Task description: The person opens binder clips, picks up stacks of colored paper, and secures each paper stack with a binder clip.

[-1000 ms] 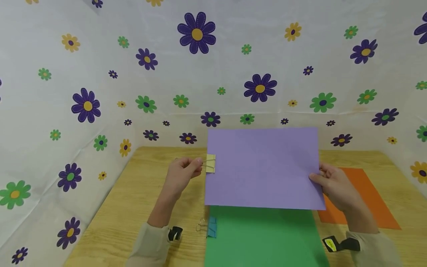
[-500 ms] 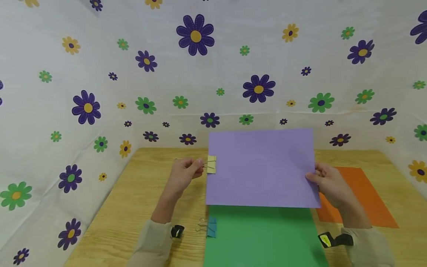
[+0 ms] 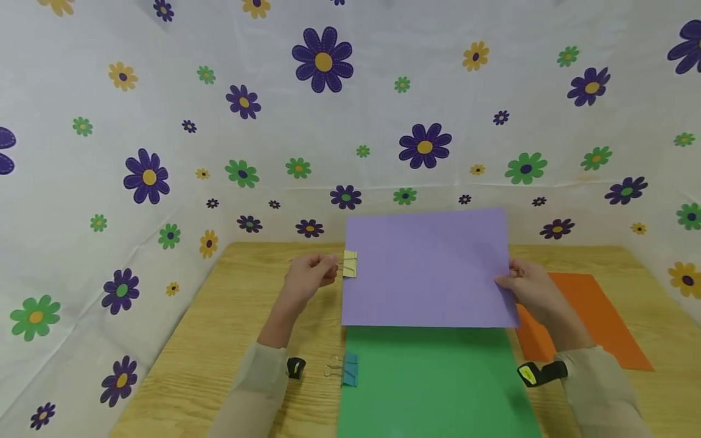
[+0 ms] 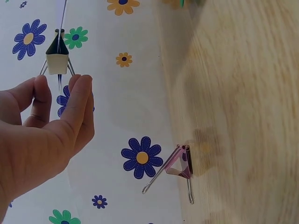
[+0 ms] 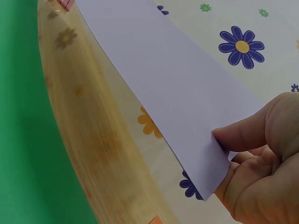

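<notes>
A purple paper sheet [image 3: 427, 274] is held up above a green sheet [image 3: 432, 383], spread between both hands. My left hand [image 3: 309, 277] pinches the wire handles of a pale yellow binder clip [image 3: 350, 264], which sits over the sheet's left edge. From the left wrist view, thumb and fingers lie on opposite sides of this clip [image 4: 57, 64], one handle on each side. My right hand [image 3: 528, 286] grips the sheet's right edge, thumb on the front face. In the right wrist view the purple paper [image 5: 163, 93] bends slightly beside the thumb.
A teal binder clip [image 3: 349, 370] is on the green sheet's left edge. An orange sheet [image 3: 597, 322] lies on the wooden table [image 3: 219, 328] at the right. A pink binder clip [image 4: 180, 163] stands on the table beyond my left hand. Flower-printed cloth [image 3: 372, 109] hangs behind.
My right hand and the purple sheet's right edge have shifted left and slightly up. My left hand has moved a little right, its pinch on the binder clip unchanged.
</notes>
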{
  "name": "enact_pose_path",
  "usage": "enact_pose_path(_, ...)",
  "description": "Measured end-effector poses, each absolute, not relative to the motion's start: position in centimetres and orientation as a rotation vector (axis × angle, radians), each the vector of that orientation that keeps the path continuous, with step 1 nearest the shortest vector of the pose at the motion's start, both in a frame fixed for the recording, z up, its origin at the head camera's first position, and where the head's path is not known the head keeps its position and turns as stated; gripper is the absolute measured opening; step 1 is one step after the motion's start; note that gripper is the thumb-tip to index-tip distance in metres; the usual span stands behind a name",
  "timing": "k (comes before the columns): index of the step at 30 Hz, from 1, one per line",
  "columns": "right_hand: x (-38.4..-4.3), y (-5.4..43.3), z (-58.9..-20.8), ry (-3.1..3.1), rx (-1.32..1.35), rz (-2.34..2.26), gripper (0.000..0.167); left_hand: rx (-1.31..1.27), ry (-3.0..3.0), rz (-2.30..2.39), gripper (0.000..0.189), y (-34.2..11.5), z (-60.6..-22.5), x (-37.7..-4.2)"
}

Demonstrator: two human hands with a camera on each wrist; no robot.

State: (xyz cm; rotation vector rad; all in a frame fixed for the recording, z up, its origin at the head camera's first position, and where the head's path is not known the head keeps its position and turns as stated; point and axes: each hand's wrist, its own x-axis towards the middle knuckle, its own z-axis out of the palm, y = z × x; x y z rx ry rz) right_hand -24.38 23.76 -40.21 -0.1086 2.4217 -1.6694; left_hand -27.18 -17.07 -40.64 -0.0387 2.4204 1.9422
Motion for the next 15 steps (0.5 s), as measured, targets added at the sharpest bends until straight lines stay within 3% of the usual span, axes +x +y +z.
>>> enact_pose_path(15,-26.0,23.4,-41.0,2.404,-0.030,-1.643,0.052,-0.029,2.414,1.912,0.031,-16.9,-41.0,-28.9)
